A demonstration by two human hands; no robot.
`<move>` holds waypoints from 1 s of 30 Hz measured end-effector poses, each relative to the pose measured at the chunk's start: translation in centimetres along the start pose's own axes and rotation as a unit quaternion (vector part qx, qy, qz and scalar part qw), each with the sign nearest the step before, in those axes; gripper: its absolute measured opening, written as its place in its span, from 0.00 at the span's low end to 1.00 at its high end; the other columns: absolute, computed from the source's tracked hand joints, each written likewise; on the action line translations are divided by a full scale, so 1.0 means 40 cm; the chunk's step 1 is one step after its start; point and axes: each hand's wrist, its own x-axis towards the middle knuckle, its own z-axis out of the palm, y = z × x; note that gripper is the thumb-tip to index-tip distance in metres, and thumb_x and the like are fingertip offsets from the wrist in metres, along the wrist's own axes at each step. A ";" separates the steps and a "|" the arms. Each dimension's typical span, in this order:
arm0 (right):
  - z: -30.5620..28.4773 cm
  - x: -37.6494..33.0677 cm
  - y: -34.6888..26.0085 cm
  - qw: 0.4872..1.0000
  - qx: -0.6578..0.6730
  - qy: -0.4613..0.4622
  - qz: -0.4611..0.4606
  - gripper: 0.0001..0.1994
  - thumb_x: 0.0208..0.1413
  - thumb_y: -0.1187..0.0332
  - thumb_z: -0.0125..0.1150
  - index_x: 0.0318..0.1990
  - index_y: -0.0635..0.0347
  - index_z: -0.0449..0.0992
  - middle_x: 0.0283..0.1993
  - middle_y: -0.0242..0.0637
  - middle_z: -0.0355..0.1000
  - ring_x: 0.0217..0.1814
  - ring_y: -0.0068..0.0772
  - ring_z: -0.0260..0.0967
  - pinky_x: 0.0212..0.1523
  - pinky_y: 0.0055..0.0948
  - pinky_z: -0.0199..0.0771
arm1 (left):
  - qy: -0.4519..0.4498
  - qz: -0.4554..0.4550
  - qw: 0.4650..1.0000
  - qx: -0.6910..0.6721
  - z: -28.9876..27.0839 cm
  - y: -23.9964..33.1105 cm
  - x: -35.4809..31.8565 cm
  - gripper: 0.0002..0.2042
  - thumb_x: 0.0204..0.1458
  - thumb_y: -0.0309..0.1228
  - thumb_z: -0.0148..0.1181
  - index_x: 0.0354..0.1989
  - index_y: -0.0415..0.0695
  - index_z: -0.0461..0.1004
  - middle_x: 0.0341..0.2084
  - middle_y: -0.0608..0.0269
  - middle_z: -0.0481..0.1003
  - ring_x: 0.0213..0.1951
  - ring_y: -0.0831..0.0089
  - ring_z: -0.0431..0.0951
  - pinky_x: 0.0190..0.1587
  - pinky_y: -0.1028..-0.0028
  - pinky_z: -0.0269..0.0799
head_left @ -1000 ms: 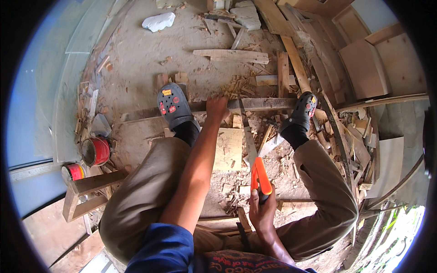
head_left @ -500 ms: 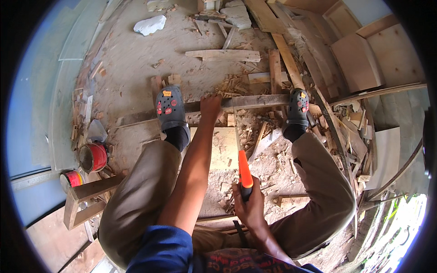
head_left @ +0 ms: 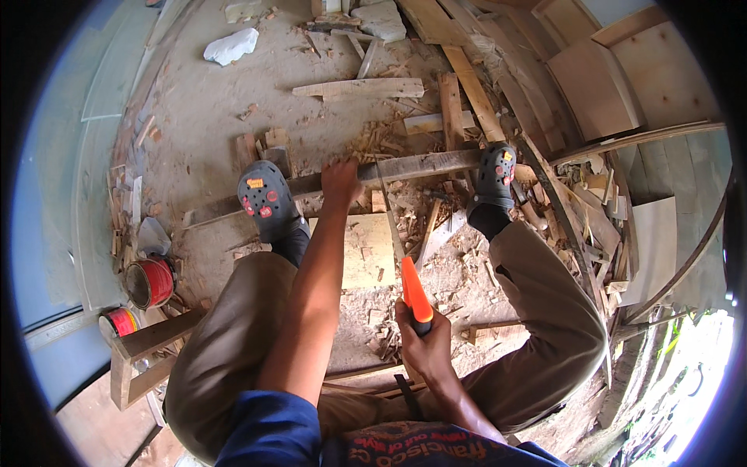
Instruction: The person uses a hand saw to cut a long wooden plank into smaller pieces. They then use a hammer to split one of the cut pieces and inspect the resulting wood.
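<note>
A long wooden beam (head_left: 428, 164) lies crosswise, raised a little off the littered ground. My left hand (head_left: 341, 180) is closed over it, just left of where a handsaw (head_left: 416, 292) crosses it. The saw's thin blade runs from the beam back toward me and appears nearly edge-on. My right hand (head_left: 426, 342) is wrapped around its orange and black handle. A grey clog (head_left: 266, 201) on my left foot is beside the beam, its toe raised. The other clog (head_left: 498, 173) rests at the beam's right end.
A pale board (head_left: 362, 245) lies under the blade among wood chips. Another plank (head_left: 366, 89) is farther off. Red cans (head_left: 150, 282) and a small wooden frame (head_left: 156, 333) stand at left. Scrap wood and leaning panels (head_left: 595, 93) crowd the right side.
The whole view has shifted slightly, so the scene sits farther left. The saw handle has swung a little right relative to the beam. My left foot has drawn back slightly.
</note>
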 end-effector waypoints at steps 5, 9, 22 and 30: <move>-0.007 0.001 -0.009 1.000 0.012 0.025 -0.013 0.14 0.61 0.68 0.60 0.23 0.60 0.71 0.18 0.17 0.60 0.20 0.09 0.51 0.19 0.20 0.48 | -0.034 0.004 0.999 -0.018 -0.007 0.011 0.002 0.15 0.39 0.25 0.60 0.40 0.46 0.76 0.44 0.59 0.78 0.51 0.59 0.75 0.55 0.57 0.63; -0.008 0.004 0.004 0.999 0.013 0.032 -0.004 0.15 0.61 0.68 0.60 0.21 0.59 0.69 0.17 0.17 0.59 0.19 0.09 0.51 0.19 0.20 0.47 | 0.003 0.004 1.000 -0.010 0.005 0.004 -0.005 0.15 0.38 0.25 0.60 0.39 0.46 0.76 0.44 0.59 0.78 0.50 0.58 0.76 0.54 0.56 0.64; -0.011 0.114 0.073 0.998 -0.021 0.022 -0.050 0.13 0.61 0.66 0.60 0.27 0.66 0.72 0.19 0.24 0.64 0.24 0.13 0.56 0.22 0.24 0.58 | -0.028 0.006 1.000 -0.013 0.005 -0.009 0.017 0.19 0.38 0.25 0.65 0.44 0.46 0.76 0.48 0.58 0.77 0.54 0.62 0.74 0.57 0.57 0.64; -0.018 0.136 0.149 0.992 -0.083 0.050 -0.085 0.09 0.57 0.71 0.59 0.27 0.66 0.74 0.20 0.27 0.68 0.24 0.14 0.63 0.23 0.22 0.62 | 0.044 0.022 0.999 0.016 0.046 -0.010 -0.008 0.19 0.41 0.27 0.64 0.45 0.45 0.77 0.48 0.57 0.77 0.55 0.62 0.74 0.57 0.58 0.66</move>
